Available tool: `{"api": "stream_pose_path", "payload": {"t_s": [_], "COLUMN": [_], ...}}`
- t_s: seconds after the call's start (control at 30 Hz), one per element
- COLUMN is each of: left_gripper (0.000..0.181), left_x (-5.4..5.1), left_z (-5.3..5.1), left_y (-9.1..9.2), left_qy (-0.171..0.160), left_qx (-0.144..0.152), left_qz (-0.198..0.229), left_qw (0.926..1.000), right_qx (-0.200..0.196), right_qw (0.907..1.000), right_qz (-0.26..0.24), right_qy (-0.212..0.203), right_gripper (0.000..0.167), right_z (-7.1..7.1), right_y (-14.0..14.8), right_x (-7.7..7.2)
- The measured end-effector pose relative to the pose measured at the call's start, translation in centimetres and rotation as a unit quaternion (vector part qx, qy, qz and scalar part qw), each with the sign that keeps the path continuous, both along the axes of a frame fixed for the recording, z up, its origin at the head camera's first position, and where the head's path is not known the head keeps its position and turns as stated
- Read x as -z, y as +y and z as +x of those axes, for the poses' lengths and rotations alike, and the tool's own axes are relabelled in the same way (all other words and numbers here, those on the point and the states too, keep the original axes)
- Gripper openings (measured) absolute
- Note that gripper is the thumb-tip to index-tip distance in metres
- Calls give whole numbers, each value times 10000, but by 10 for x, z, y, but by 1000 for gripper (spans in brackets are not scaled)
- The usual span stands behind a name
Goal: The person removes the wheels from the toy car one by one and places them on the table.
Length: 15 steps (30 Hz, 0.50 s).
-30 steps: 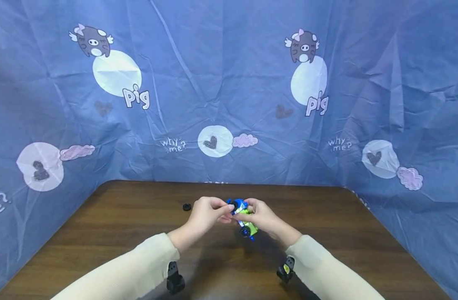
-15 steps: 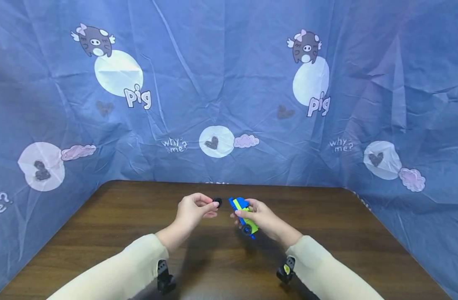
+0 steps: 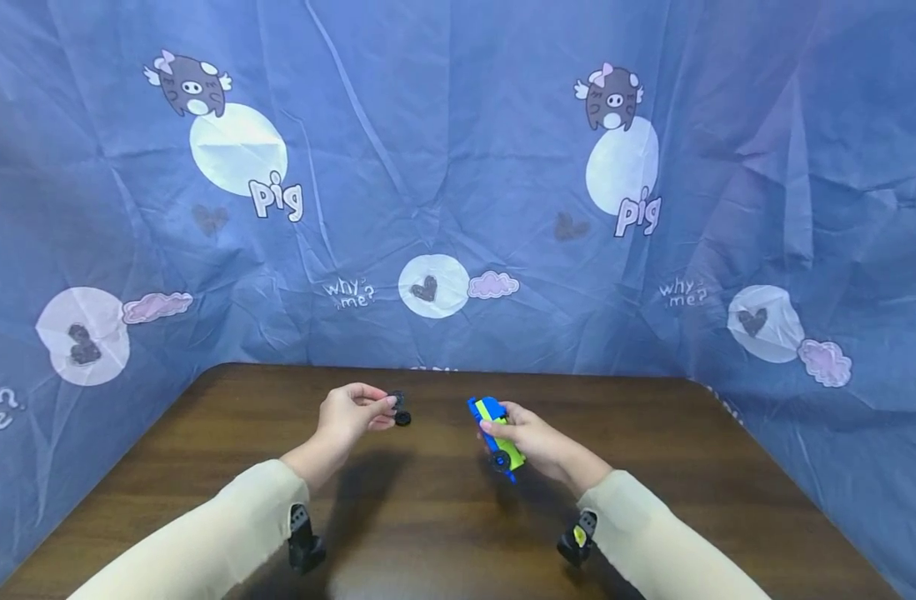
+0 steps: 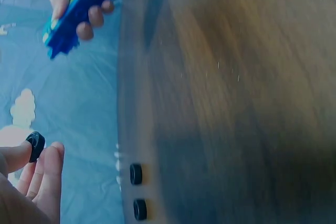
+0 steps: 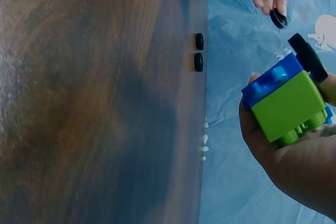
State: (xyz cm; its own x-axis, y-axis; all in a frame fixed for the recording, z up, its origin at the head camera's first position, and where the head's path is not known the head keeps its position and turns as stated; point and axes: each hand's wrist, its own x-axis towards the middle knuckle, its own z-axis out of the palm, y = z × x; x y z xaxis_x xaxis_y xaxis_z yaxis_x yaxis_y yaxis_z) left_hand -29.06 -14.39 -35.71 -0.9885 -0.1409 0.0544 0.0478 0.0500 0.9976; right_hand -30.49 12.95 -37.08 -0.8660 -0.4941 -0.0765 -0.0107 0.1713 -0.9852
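Between thumb and fingertips my left hand (image 3: 347,421) pinches a small black toy wheel (image 4: 35,147), held in the air above the table. Two more black wheels lie on the tabletop, a nearer wheel (image 4: 139,209) and a farther wheel (image 4: 136,173) in the left wrist view; the head view shows one loose wheel (image 3: 402,418) by the left fingertips. To the right, my right hand (image 3: 536,437) grips a blue and lime-green toy car (image 5: 289,106) made of blocks. A black wheel (image 3: 499,460) sits on the car's near end. Fingers hide part of the car.
The brown wooden table (image 3: 458,533) reaches back to a blue curtain (image 3: 458,192) printed with pigs and hearts, which encloses the sides too. A black wrist camera (image 3: 305,540) hangs at the left sleeve, and another wrist camera (image 3: 576,540) at the right.
The left hand has drawn the wheel away from the car's far end and carried it left. The right hand, still gripping the car, has shifted slightly to the right.
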Motion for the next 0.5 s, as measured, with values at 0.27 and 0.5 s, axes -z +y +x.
{"api": "stream_pose_path", "payload": {"t_s": [0.27,0.5], "left_gripper": [21,16], "left_x": [3,15], "left_z": [-14,-24], "left_y": [-20,-46], "left_qy": [-207,-393], "left_qx": [54,-59], "left_qz": [-382,-574], "left_qw": [9990,9976], "right_qx": [-17,183], "right_qw": [9999,9997], "right_qz": [137,161], "right_qy": [42,-23], "right_gripper": [53,63], "right_z": [-1,1], "right_y": [8,4], "right_x": [1,2]}}
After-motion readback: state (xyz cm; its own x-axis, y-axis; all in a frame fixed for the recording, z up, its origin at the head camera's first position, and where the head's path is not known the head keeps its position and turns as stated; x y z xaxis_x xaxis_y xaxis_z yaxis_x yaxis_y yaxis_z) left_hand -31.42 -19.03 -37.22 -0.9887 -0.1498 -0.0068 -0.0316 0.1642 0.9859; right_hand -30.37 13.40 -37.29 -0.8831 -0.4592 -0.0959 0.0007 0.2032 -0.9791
